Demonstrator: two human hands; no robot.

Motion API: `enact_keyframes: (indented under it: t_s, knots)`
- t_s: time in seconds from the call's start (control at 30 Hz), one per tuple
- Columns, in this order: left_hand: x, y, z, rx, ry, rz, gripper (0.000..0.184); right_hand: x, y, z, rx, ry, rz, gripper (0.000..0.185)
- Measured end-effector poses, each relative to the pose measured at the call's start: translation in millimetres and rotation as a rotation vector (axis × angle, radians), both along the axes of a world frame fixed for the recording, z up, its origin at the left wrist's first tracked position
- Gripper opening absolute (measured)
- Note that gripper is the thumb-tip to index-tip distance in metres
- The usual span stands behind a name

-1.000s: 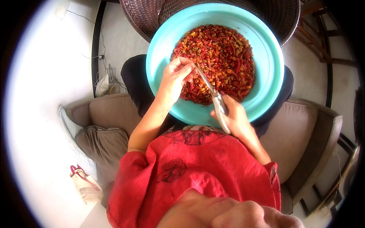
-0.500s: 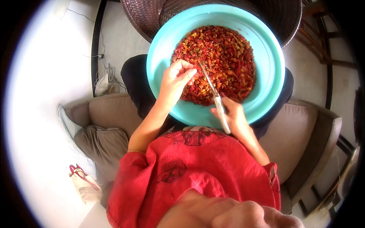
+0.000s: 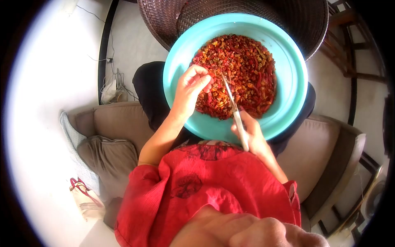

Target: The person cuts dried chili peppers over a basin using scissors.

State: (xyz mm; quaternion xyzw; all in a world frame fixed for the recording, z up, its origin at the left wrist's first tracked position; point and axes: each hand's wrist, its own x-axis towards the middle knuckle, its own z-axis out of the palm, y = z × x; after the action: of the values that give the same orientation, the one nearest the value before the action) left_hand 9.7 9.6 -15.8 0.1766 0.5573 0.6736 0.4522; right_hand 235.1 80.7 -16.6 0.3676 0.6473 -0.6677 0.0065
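My left hand (image 3: 187, 88) is closed in a pinch above the left side of a turquoise basin (image 3: 297, 84). A small red piece of chili pepper (image 3: 208, 86) shows at its fingertips, mostly covered by them. My right hand (image 3: 254, 133) is wrapped round the white handle of a pair of scissors (image 3: 240, 125) at the basin's near rim. The slim metal blades point up and left over the basin, look nearly together, and end a little right of my left fingertips. Cut red and orange chili peppers (image 3: 242, 61) with many seeds cover the basin's bottom.
The basin rests over my lap, between dark-trousered knees (image 3: 149, 82). Behind it stands a dark woven basket (image 3: 164, 22). I sit on a brown sofa (image 3: 117, 119) with a cushion (image 3: 109, 156). Cables (image 3: 117, 80) lie on the left floor; wooden furniture (image 3: 349, 49) stands at right.
The view has shifted slightly, so the basin and basket appear lower. The scissors' tips have moved a little right, away from my left fingertips. Both hands keep their hold.
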Motion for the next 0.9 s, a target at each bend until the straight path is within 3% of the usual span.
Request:
enact_keyframes:
  t_s: [0.2,0.5,0.6,0.63,0.7,0.77,0.9]
  knots:
    - [6,3,2,0.025,-0.063,-0.010,0.003,-5,2,3,0.191,-0.006,0.067,0.037]
    - [2,3,-7,0.010,0.086,-0.103,0.006,9,7,4,0.057,0.020,0.026,0.022]
    - [4,5,-9,-0.152,0.504,-0.147,0.010,32,20,26,-0.043,-0.012,-0.094,0.022]
    - [9,7,-7,-0.157,0.495,-0.153,0.010,39,25,37,-0.129,-0.062,-0.149,0.023]
    - [17,16,7,-0.207,0.958,-0.239,0.009,59,34,41,-0.103,-0.012,-0.182,0.026]
    - [28,29,10,-0.069,1.124,-0.279,0.008,74,36,39,-0.081,0.042,-0.250,0.026]
    - [67,38,-9,0.090,1.237,-0.610,0.004,83,41,37,-0.078,0.044,-0.242,0.026]
